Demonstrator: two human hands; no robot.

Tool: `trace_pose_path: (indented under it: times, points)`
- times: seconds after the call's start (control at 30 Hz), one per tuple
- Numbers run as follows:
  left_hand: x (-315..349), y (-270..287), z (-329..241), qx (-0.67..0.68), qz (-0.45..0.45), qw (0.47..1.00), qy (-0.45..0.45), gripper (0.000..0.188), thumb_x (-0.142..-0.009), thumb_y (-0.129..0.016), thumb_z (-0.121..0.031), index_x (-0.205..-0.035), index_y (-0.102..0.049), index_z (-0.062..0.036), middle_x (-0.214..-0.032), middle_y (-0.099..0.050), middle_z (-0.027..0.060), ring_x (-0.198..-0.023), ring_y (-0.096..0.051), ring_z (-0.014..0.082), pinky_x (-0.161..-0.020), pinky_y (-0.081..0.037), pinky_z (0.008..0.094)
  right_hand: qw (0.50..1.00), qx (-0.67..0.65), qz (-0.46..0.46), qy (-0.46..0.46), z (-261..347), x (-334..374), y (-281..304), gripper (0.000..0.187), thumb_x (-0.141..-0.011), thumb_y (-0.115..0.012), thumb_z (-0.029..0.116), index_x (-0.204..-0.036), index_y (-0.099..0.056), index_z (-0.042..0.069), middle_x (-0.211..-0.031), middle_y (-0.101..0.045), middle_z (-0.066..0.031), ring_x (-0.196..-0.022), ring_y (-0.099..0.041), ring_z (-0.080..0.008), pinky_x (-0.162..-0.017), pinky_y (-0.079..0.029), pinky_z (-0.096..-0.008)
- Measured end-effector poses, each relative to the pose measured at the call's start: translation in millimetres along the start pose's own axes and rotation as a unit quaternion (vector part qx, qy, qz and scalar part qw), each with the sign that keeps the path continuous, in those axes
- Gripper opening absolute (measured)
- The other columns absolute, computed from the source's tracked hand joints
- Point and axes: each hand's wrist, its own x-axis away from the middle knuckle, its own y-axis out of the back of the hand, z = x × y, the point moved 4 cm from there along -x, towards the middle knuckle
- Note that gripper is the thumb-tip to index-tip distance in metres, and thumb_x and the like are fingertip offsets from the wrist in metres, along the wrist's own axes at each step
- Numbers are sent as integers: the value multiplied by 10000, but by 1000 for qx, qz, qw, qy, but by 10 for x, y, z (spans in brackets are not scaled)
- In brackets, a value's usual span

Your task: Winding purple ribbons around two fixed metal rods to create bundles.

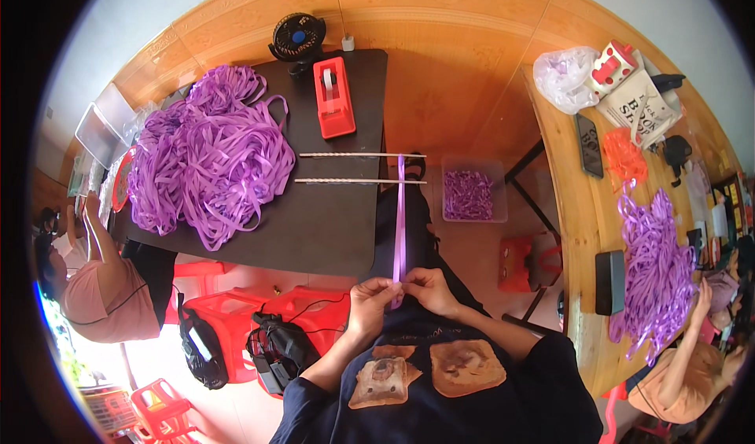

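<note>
A purple ribbon (400,228) runs taut from two thin pale rods down to my hands, near my chest. My left hand (370,304) pinches its near end between thumb and fingers. Close beside it, my right hand (432,291) is also closed at the ribbon's end, fingertips together. The far rod (350,155) and the near rod (350,181) lie roughly parallel, sticking out past the right edge of the dark table (338,235). At the far rod the ribbon seems to loop round, though the exact wrap is too small to tell.
Left on the dark table lies a big purple ribbon heap (212,161), with a red tape dispenser (335,106) and black fan (297,39) behind. A clear bin (502,208) holds short purple pieces. Rightward, a wooden table (578,232) bears more ribbon (657,263). Other people sit at both sides.
</note>
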Motion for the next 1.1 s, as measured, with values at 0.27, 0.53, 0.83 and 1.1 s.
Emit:
trace_pose_path:
  times: [0.27, 0.53, 0.83, 1.1]
  points:
    - [225, -21, -208, 50, -12, 997, -54, 43, -860, -623, 9, -846, -660, -8, -804, -671, 111, -689, -617, 154, -659, -486, 254, 996, 72, -50, 27, -70, -3, 37, 219, -810, -699, 71, -656, -556, 8, -573, -511, 23, -558, -426, -31, -482, -338, -225]
    - [68, 74, -217, -486, -170, 776, -364, 117, -709, -636, 60, -820, -621, 26, -744, -587, 140, -537, -566, 207, -478, -423, 293, 988, 143, -60, 7, -186, 88, 53, 140, -801, -668, -1, -701, -571, 9, -598, -568, 12, -537, -490, -34, -464, -359, -208]
    - [-41, 374, -159, -460, -132, 853, -208, 337, -662, -484, 33, -973, -614, 24, -891, -617, 229, -804, -598, 411, -716, -490, 431, 981, 187, -52, 16, -181, 113, 27, 118, -738, -670, -30, -698, -567, 10, -566, -568, -10, -518, -516, -49, -451, -378, -225]
    - [39, 329, -345, -577, -96, 777, -232, 414, -679, -519, 10, -1079, -622, -14, -1010, -596, 233, -950, -564, 406, -811, -458, 451, 987, 158, -28, -33, -125, 166, 43, 142, -743, -693, -7, -688, -565, 14, -561, -570, -11, -518, -524, -50, -458, -389, -225]
